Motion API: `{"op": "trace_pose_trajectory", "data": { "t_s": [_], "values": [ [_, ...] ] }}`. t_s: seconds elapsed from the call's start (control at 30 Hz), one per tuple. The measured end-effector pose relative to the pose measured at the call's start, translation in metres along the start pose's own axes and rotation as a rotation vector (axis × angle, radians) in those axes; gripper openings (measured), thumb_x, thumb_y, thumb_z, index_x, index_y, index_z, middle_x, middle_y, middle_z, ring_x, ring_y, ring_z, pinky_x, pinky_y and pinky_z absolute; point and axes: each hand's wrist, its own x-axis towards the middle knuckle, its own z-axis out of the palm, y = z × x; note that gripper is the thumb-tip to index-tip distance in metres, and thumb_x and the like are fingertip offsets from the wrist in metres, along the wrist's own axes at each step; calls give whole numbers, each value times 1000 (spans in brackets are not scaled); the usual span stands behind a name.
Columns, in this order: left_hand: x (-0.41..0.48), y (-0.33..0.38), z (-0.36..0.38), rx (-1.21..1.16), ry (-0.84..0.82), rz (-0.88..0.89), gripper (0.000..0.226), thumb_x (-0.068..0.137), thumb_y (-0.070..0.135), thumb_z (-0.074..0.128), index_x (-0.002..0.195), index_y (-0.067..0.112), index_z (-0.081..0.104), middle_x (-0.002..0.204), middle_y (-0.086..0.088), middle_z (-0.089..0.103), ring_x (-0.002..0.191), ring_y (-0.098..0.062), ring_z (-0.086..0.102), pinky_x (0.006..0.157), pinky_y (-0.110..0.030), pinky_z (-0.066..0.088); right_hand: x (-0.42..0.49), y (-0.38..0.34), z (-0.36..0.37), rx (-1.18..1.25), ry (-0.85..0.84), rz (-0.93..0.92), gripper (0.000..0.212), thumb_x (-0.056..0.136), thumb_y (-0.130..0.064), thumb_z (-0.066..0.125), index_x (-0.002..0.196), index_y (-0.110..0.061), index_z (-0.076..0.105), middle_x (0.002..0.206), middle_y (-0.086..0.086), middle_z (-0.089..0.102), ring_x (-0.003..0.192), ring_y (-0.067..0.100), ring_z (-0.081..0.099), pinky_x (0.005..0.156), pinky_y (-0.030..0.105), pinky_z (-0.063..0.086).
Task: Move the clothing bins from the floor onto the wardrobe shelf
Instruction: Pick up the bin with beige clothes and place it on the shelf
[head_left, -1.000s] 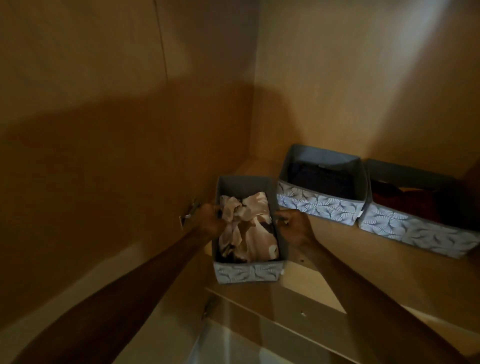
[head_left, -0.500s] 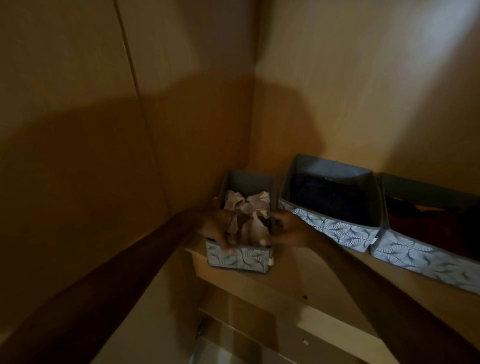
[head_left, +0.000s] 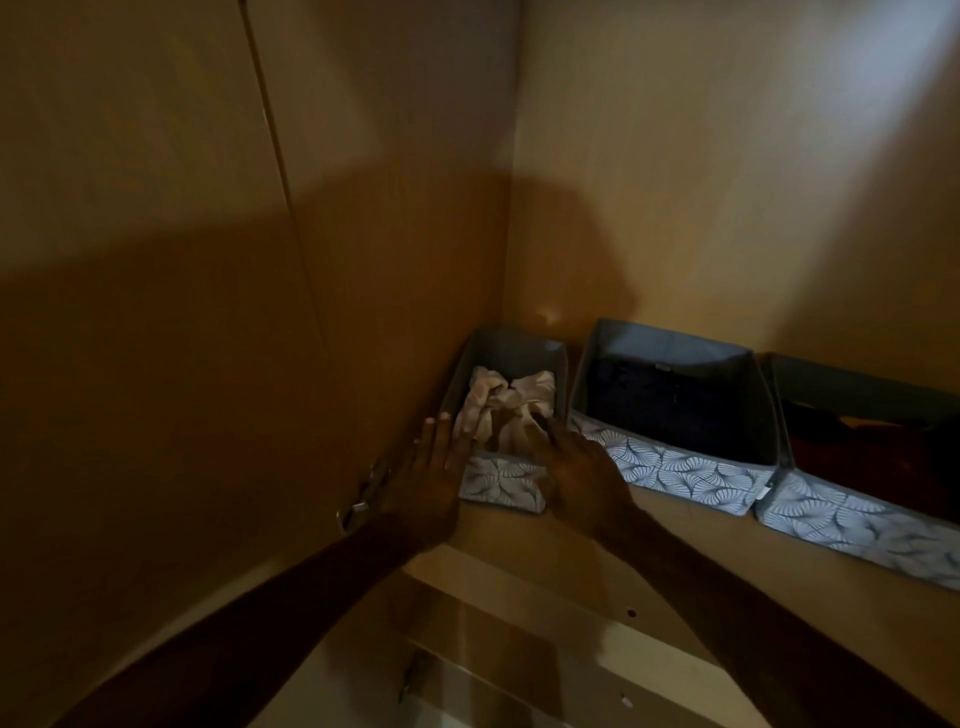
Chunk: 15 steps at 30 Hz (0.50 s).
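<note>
Where the shelf (head_left: 613, 566) ends, both hands' grip released beside the narrow bin (head_left: 503, 483) (no legible labels).

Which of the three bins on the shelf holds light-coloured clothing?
The narrow bin in the left corner, between both hands; pale pinkish fabric fills it. The middle bin and right bin hold dark clothes.

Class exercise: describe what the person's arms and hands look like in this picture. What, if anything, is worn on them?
Both forearms are bare as far as the frame shows: no sleeves visible. The left hand and right hand wear no gloves. No watch, bracelet or ring can be made out, though the light is dim, so small items could be missed. A fingernail shows pale on the left hand.
</note>
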Motion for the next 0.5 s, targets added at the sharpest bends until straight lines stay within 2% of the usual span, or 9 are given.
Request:
{"op": "trace_pose_trajectory", "data": {
  "t_s": [0.07, 0.13, 0.2, 0.3, 0.37, 0.4, 0.47, 0.5],
  "values": [
    [-9, 0, 11, 53, 69, 47, 66, 89, 24, 30, 152, 6, 20, 157, -25, 21, 145, -44, 20, 112, -55, 32, -8, -4, 11, -52, -69, -31, 90, 84, -29, 58, 152, -30, -1, 160, 22, 6, 142, 46, 21, 109, 54, 32],
    [-13, -5, 18, 115, 112, 109, 66, 92, 25, 35, 152, 6, 18, 157, -26, 18, 146, -43, 15, 115, -55, 26, -14, -5, 21, -117, -110, -55, 107, 77, -26, 66, 151, -32, -11, 158, 27, -5, 144, 50, 3, 113, 58, 20],
    [-8, -11, 20, 124, 91, 116, 72, 89, 30, 42, 153, 7, 18, 158, -25, 17, 146, -43, 14, 114, -56, 27, -13, -6, 25, -158, -77, -64, 112, 70, -25, 70, 153, -29, -5, 157, 31, -2, 144, 51, 4, 113, 58, 19],
    [10, -17, 24, 116, 15, 91, 86, 81, 46, 55, 152, 10, 23, 155, -26, 24, 144, -44, 23, 105, -60, 39, -1, -9, 25, -215, -30, -45, 112, 62, -26, 73, 153, -24, 9, 155, 34, 10, 143, 50, 13, 112, 56, 14],
    [25, -19, 24, 78, -102, 65, 123, 51, 65, 75, 149, 10, 27, 152, -27, 32, 139, -45, 32, 99, -64, 42, 8, -13, 25, -252, -35, -3, 114, 57, -31, 76, 153, -24, 14, 154, 35, 15, 142, 51, 15, 111, 59, 9],
    [35, -21, 25, 49, -168, 33, 141, 32, 73, 78, 148, 10, 29, 149, -27, 37, 136, -45, 37, 96, -65, 42, 13, -14, 25, -268, -33, 20, 115, 56, -32, 78, 152, -24, 17, 153, 35, 17, 142, 52, 16, 111, 61, 6],
    [52, -25, 31, 39, -206, -18, 166, 6, 83, 70, 147, 8, 25, 143, -26, 46, 130, -45, 46, 93, -64, 43, 21, -14, 25, -286, -28, 61, 115, 55, -33, 78, 152, -24, 17, 153, 35, 18, 141, 53, 15, 113, 65, 2],
    [59, -25, 32, 38, -199, -33, 174, 0, 85, 66, 148, 8, 18, 141, -25, 49, 128, -45, 49, 92, -64, 44, 25, -15, 25, -291, -27, 80, 114, 55, -33, 78, 152, -24, 17, 152, 35, 19, 142, 53, 15, 114, 65, 0]
  ]
}}
